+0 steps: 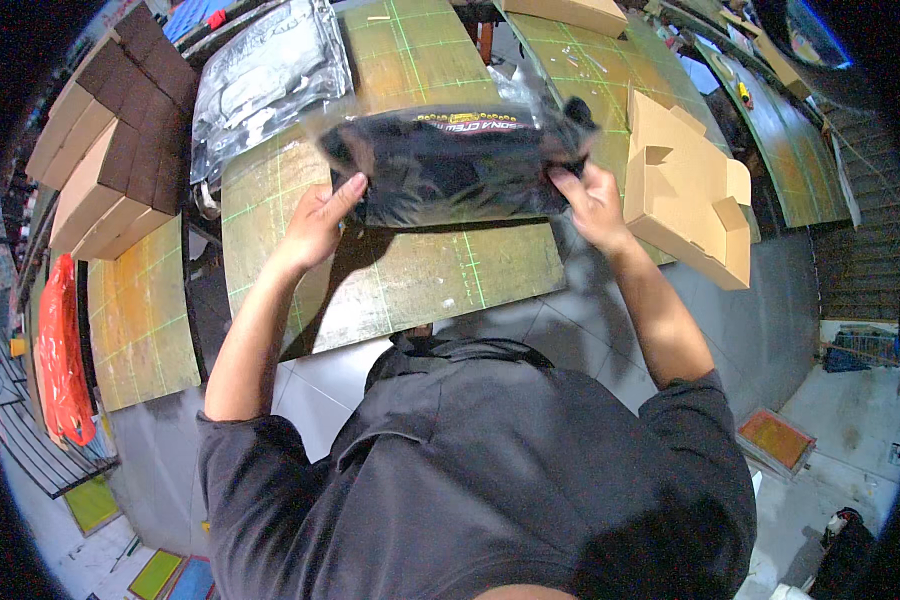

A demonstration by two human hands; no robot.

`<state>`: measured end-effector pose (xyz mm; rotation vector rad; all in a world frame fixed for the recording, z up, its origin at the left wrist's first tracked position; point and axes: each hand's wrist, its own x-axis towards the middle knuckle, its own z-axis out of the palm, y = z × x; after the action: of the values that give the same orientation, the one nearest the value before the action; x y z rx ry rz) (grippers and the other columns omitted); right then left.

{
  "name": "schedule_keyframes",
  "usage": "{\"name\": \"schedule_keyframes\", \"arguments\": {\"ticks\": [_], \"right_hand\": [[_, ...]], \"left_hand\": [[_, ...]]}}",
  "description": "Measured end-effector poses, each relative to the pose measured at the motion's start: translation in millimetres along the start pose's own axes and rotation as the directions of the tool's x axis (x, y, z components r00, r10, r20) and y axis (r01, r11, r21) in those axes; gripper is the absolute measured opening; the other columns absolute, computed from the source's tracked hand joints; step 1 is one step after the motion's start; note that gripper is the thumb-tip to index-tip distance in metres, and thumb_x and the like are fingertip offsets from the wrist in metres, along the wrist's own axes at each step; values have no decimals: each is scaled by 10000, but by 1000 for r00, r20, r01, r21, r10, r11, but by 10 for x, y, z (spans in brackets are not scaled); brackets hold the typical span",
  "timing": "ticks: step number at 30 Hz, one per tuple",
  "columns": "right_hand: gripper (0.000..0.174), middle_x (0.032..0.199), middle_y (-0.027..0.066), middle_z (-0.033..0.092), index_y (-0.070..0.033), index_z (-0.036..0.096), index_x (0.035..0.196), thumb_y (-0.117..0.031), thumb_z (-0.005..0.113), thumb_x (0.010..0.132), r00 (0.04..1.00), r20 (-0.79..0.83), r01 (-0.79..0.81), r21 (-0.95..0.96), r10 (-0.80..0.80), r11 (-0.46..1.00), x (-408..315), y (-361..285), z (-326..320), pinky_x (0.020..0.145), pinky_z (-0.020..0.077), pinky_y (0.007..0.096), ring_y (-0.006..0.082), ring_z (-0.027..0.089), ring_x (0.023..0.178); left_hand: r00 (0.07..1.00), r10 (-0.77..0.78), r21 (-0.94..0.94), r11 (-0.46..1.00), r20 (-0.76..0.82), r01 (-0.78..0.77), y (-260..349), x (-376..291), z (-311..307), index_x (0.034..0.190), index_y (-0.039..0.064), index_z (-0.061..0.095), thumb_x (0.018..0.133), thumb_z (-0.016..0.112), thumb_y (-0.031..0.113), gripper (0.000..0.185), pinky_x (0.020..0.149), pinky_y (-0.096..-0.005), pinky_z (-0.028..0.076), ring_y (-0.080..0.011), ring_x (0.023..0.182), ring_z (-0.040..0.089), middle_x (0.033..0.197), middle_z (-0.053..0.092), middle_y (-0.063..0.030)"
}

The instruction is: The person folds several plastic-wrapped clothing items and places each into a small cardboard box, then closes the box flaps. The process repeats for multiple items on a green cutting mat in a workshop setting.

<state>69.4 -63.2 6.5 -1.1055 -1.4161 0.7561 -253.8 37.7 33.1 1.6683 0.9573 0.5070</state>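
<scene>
A black printed garment in a clear plastic bag (457, 169) is held up above a worn cutting-marked board (427, 281). My left hand (326, 214) grips its left end, thumb on the near face. At the other end, my right hand (592, 199) pinches the bag the same way; the upper corners are blurred. An open brown cardboard box (682, 195) lies tilted just right of my right hand. Beyond the held bag, at the upper left, more clear plastic bags with dark contents (270, 90) are piled.
Stacked cardboard boxes (112, 165) stand at the left, with a red plastic bag (64, 360) nearer me. Another cardboard box (570, 11) sits at the far edge. Further right, a yellow-handled tool (743, 93) rests on a board. Framed screens (776, 441) lie on the floor.
</scene>
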Motion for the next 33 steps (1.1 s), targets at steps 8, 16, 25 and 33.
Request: {"name": "schedule_keyframes", "arguments": {"ticks": [8,16,25,33], "right_hand": [[280,736,-14,618,-10,617,863,-287,588,895,921,-258,-343,-177,294,922,485,205,81,598,416,232,62,519,655],[426,647,196,589,37,592,751,-382,632,816,875,-402,-480,-637,271,603,621,147,191,597,445,378,276,586,610],[450,936,174,616,-10,577,1011,-376,672,766,885,-451,-433,-704,118,563,496,-77,302,679,468,407,321,613,806],[825,1437,127,287,-242,336,1379,-684,541,714,918,395,366,-881,41,300,733,-257,361,1057,156,588,323,218,1348]], "left_hand": [[849,146,310,950,-508,22,114,505,177,888,-45,634,852,560,393,446,728,-396,473,-344,791,638,773,641,-234],[796,217,643,720,-566,260,143,738,245,1158,33,505,858,535,358,443,839,-495,412,-388,1014,550,1055,573,-265],[936,350,893,412,28,-181,458,1004,479,1322,148,448,737,420,748,839,1041,-500,236,-338,1266,369,1349,440,-131],[955,273,819,518,114,-246,354,1122,410,1294,125,479,782,397,706,778,1013,-458,297,-350,1198,440,1314,471,-136]]}}
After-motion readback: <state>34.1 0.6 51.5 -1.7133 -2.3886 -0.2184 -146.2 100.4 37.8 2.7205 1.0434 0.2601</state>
